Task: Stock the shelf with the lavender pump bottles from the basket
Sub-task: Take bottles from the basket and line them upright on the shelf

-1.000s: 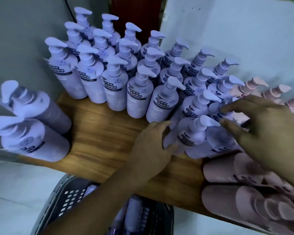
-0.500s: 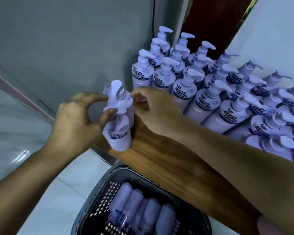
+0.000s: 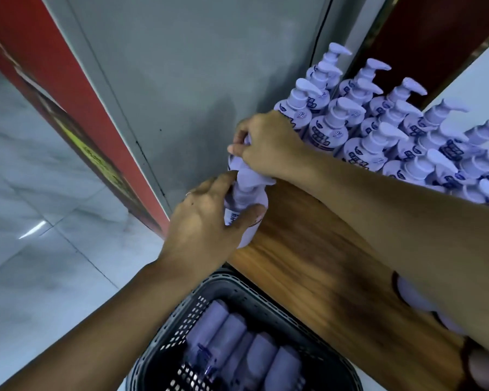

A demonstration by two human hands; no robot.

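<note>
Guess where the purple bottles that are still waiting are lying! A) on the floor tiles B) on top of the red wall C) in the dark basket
C: several lavender pump bottles lie side by side inside the dark perforated basket, just below the wooden shelf.

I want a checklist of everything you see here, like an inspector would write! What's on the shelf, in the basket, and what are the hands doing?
Surface: wooden shelf, bare in the middle.
Job's things: many lavender bottles upright at the back right; two more bottles at the shelf's left end, in the hands; several bottles lie in the dark basket below.
Clutter: pale pink bottles at the right edge, partly hidden by the arm.
Grippers: left hand wraps the nearer bottle's body; right hand grips the pump of the farther one.
Cables: a dark cable runs down the grey wall.
Surroundings: grey wall, red panel, pale tiled floor.
</note>
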